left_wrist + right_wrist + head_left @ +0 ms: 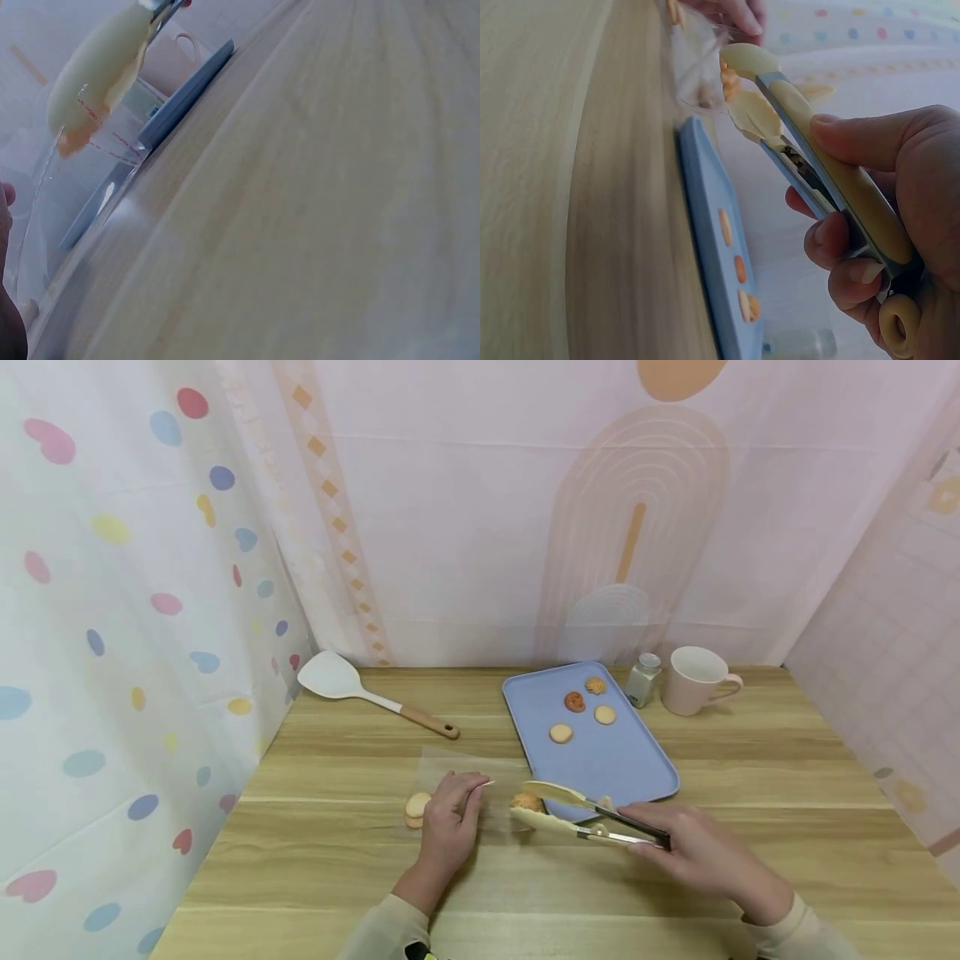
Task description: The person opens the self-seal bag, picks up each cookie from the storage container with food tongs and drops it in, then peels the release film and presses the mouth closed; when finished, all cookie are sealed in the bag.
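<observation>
My left hand [450, 822] pinches the edge of a clear plastic bag [447, 762] that lies on the table. Two or so round pale cookies [417, 805] show at the bag's left end, partly behind that hand. Kitchen tongs [551, 821] with cream tips are gripped in my right hand [697, 852]. Between the tips sits a golden, ridged cookie [525, 802], held at the bag's right end; in the right wrist view the same cookie [729, 82] is by the bag's mouth. Just behind the tongs lies a blue tray [600, 768] carrying several cookies [561, 732].
A white spatula [330, 677] with a wooden handle lies at the back left. Right of the tray stand a glass shaker [642, 681] and a pink mug [692, 685]. Patterned curtains [465, 527] border the wooden table [300, 860] at the back and sides.
</observation>
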Tool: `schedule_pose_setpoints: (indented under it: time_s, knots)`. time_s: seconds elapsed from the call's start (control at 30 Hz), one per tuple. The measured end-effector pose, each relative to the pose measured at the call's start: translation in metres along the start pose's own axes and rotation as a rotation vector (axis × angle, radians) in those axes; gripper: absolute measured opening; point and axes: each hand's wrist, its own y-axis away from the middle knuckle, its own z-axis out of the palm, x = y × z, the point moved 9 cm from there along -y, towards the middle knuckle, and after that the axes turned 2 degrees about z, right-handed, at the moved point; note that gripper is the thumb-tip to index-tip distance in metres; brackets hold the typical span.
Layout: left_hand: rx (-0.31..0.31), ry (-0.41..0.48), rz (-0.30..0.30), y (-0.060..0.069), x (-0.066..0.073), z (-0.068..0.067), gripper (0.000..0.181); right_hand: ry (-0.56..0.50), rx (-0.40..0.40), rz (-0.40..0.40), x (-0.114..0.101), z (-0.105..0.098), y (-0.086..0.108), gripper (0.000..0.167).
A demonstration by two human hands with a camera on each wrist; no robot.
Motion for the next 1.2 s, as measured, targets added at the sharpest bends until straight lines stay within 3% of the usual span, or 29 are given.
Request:
schedule_pose_setpoints:
  time_s: [0.3,0.63,1.0,1.2]
  knots:
    - [0.013,0.024,0.012,-0.001,0.001,-0.001,0.019,-0.025,-0.099,0.01,-0.002,0.034,-0.032,0.04]
    - [0.026,0.018,0.027,-0.002,0.006,-0.003,0.019,0.038,-0.106,-0.036,-0.013,0.056,-0.06,0.043]
    - [0.025,-0.002,0.018,0.0,0.006,-0.005,0.017,0.058,-0.092,-0.073,-0.019,0.068,-0.072,0.043]
    - [0.022,-0.001,0.011,0.0,0.005,-0.004,0.016,0.041,-0.073,-0.074,-0.019,0.061,-0.067,0.043]
